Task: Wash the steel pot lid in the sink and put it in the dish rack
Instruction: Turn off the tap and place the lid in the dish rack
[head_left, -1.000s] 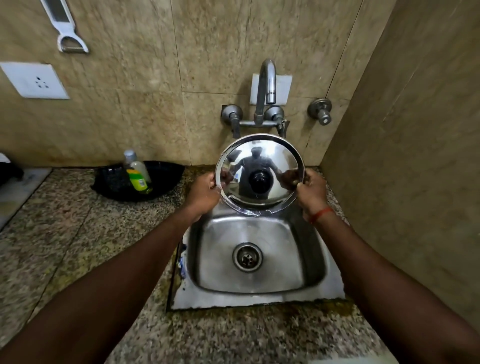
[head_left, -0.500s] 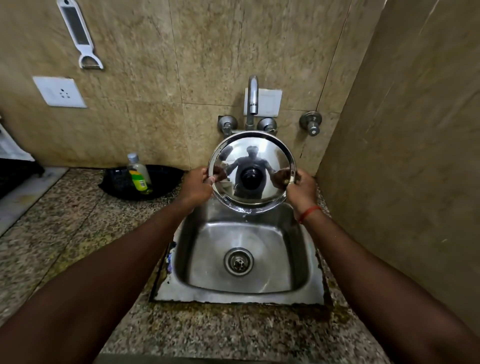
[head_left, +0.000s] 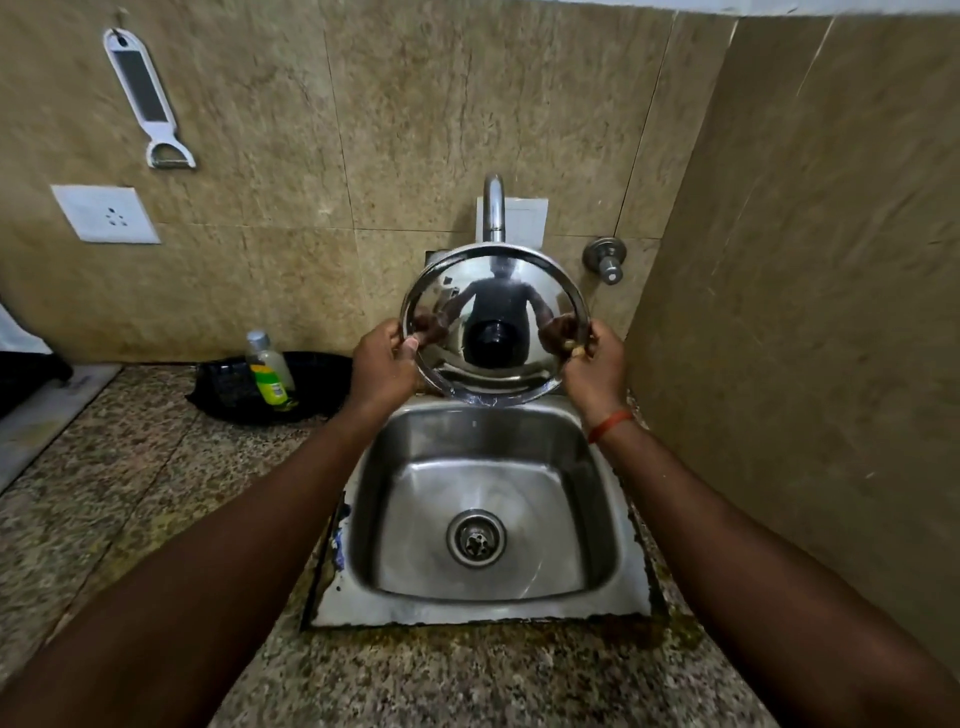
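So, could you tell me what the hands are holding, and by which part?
The steel pot lid, by its rim: left hand on the left edge, right hand opposite.

Dim, warm indoor light, with the wall tiles brighter toward the top. The steel pot lid shows mirror-like glare and the sink gleams softly. Wide-angle distortion bends the frame edges, and fine detail is slightly blurred.

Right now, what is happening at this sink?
A person holds a steel lid upright over the back of the sink, in front of the tap. The left hand and the right hand grip its opposite edges. No stream of water is visible. A bottle sits in a black tray at the left.
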